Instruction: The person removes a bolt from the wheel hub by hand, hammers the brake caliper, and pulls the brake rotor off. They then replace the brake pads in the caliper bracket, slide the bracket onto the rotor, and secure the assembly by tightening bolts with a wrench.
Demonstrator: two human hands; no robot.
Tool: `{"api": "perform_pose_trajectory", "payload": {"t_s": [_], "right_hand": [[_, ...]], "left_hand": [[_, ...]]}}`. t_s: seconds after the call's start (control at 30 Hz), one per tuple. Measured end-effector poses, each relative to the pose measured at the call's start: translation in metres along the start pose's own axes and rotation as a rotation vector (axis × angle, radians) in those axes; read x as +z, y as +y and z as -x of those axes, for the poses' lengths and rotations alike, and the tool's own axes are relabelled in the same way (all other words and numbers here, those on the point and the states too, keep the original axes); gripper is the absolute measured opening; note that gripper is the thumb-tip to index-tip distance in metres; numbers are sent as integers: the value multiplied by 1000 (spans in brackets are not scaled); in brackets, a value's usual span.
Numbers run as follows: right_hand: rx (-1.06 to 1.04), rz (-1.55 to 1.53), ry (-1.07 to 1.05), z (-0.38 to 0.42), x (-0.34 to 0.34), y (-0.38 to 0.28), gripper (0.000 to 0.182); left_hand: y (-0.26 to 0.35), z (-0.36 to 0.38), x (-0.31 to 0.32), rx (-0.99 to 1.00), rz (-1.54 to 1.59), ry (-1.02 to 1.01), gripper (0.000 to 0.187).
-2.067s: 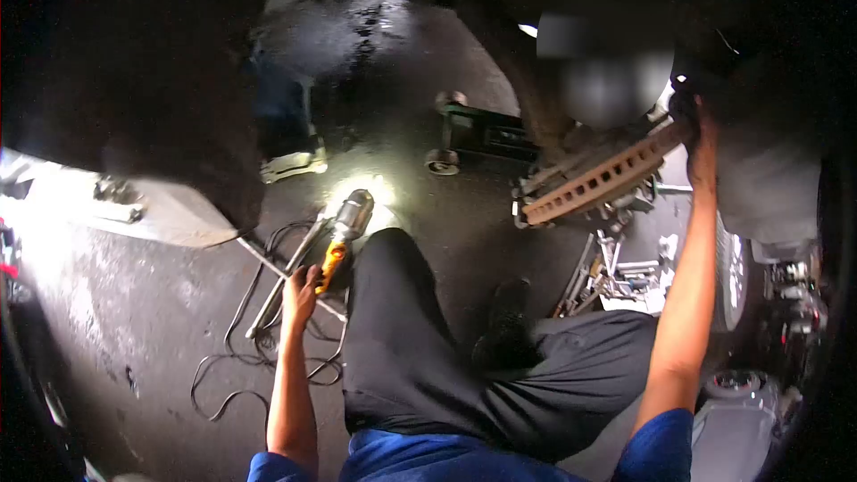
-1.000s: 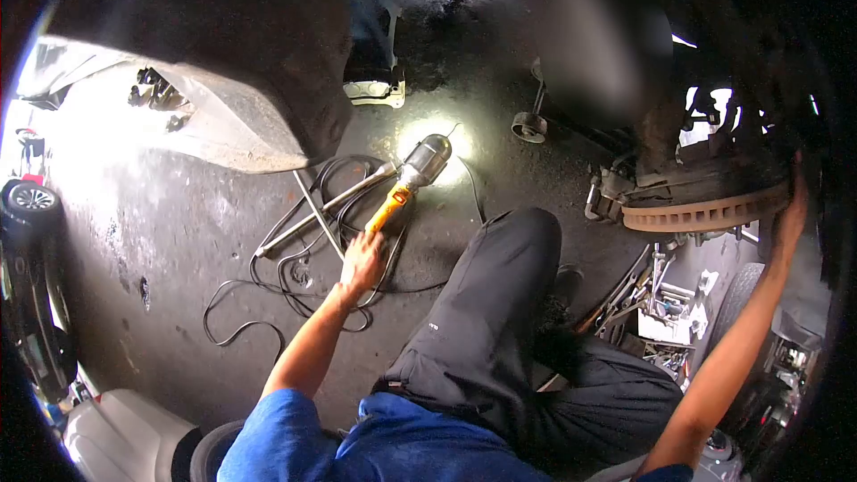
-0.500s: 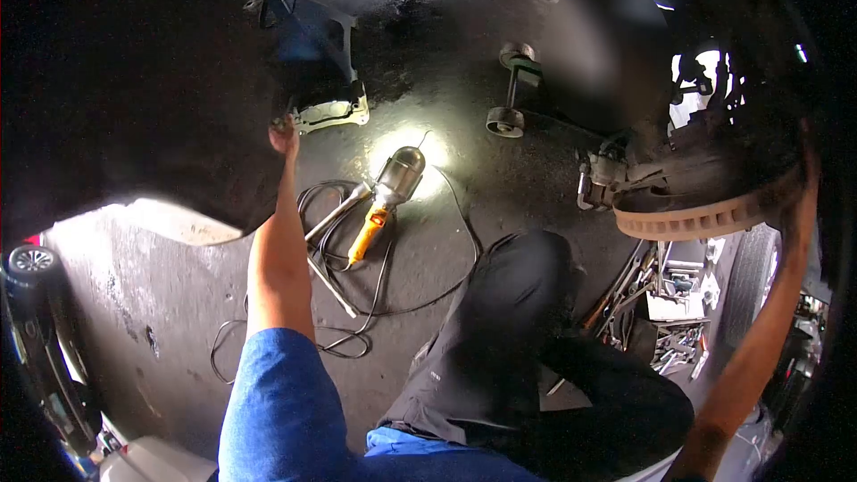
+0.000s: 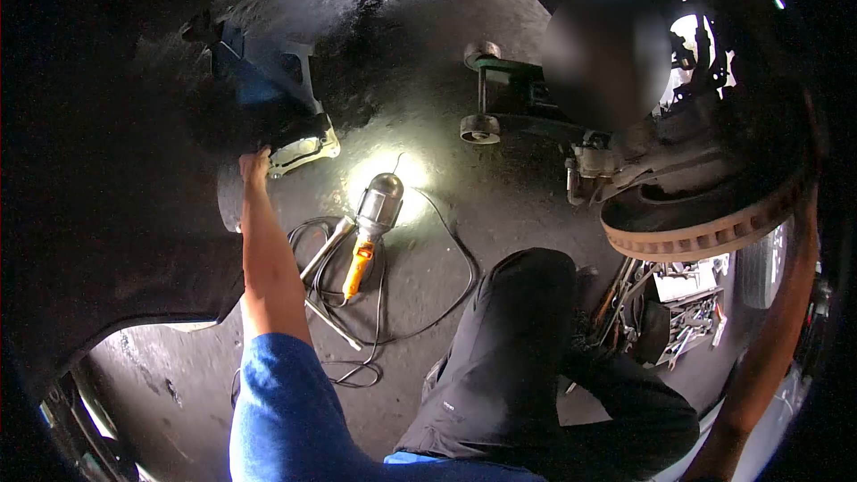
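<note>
Right, left hand [image 4: 253, 163] is up at the edge of the dark body panel [image 4: 116, 214], fingers resting on its lip, just beside the pale bracket [image 4: 303, 150] on the floor. Whether it's hooked round the lip or just flat on it, can't tell, too dark. Right hand is out of sight: the right arm [image 4: 772, 339] runs up behind the brake disc [image 4: 705, 223] and vanishes at the far rim, so its state is unreadable. Probably steadying the disc from behind, but that's a guess.

Disc sits at right, tilted, on the hub, vented edge facing us, caliper [image 4: 585, 170] just beside it on the left. My read: cast iron, heavy, fully stiff, rusty so not slippery, though the edge may be sharp and gritty. Best held by the rim at two opposite points, not by the caliper or hoses. If it's loose on the hub it'll drop hard.

Work lamp [image 4: 368, 223] lies lit on the floor between the left arm and the person's knee [image 4: 527, 303], cord looped around it, a metal bar [image 4: 321, 245] touching the lamp's handle. Tool tray [image 4: 683, 303] full of sockets and wrenches is under the disc. Floor jack [image 4: 500, 103] further back, near a second person who is blurred out.
</note>
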State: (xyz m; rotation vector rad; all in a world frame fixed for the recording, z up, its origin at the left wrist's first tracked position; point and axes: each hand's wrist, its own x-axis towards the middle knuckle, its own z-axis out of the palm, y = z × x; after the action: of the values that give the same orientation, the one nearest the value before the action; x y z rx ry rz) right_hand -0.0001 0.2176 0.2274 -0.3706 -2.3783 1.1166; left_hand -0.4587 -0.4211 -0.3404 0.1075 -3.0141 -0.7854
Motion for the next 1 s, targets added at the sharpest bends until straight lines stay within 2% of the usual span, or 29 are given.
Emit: {"api": "perform_pose_trajectory", "payload": {"t_s": [0.07, 0.1, 0.17, 0.23, 0.3, 0.4, 0.5, 0.57, 0.6, 0.7, 0.83, 0.9, 1.0], "right_hand": [[-381, 315, -104, -7, -12, 9, 45], [-573, 470, -156, -8, -16, 13, 45], [-546, 548, -94, -5, -17, 13, 45], [-455, 550, 4, 0, -17, 14, 46], [-308, 476, 140, 5, -13, 13, 50], [-92, 363, 352, 13, -13, 12, 56], [-357, 723, 96, 6, -41, 38, 42], [-389, 768, 33, 6, -48, 45, 44], [-342, 693, 57, 6, -41, 41, 43], [-188, 507, 143, 15, -16, 24, 42], [-256, 490, 133, 12, -6, 15, 39], [-203, 396, 179, 13, 4, 3, 39], [-218, 350, 216, 19, 16, -5, 40]], "left_hand": [[-12, 0, 3, 323, -245, 36, 55], [20, 21, -16, 142, -140, 43, 54], [96, 71, -59, -217, 91, 115, 50], [113, 79, -56, -70, 87, 220, 54], [136, 83, -54, -79, 11, 198, 57], [168, 93, -53, 135, -31, 98, 60], [218, 114, -71, 376, -67, -5, 58], [228, 114, -57, 502, -121, -32, 57], [226, 112, -42, 650, -169, 73, 56], [239, 127, -50, 805, -79, 69, 55], [268, 164, -102, 805, 21, 0, 51], [284, 181, -124, 836, 26, 15, 48], [311, 217, -158, 847, 29, -71, 45]]}}
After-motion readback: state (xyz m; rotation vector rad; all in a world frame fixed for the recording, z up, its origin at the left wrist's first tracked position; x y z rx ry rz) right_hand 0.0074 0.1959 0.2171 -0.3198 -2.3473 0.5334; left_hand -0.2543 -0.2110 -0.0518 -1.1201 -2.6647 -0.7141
